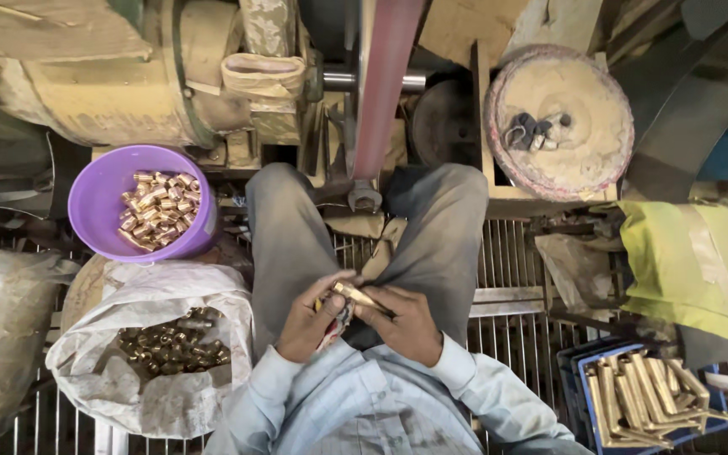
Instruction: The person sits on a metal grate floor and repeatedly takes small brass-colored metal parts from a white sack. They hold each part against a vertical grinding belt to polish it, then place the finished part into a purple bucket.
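Left hand: I see my left hand (312,318) curled in my lap, fingers closed narrow around the near end of a brass fitting (355,294) together with a scrap of red and white cloth (336,324) bunched under the palm.

Right hand: my right hand (406,324) lies just beside the left, touching it; its fingertips (378,308) pinch the same fitting from the other side, so both hands are shut on it.

Brass fitting: a short brass-coloured piece lying right between the two sets of fingers, above both knuckles. Its long axis runs on a slant, from the left thumb up and away, then down toward the right fingertips. The end by the left thumb sticks out bare.

Nearer hand: I judge neither is clearly nearer; the left wraps more of it, the right only tips it.

Left of the fingers: a white sack (152,345) open at the top with dull brass pieces inside, near my left elbow; beyond it, a purple tub (103,198) holding brighter brass pieces.

Right of the fingers: well apart, a blue crate (587,371) stacked with longer brass bars.

Ahead of the fingers: beyond my knees a reddish belt (385,84) runs away from me, with a dusty round wheel (559,122) to its right.

Under the hands: grey trousers and a metal grate floor (511,253).
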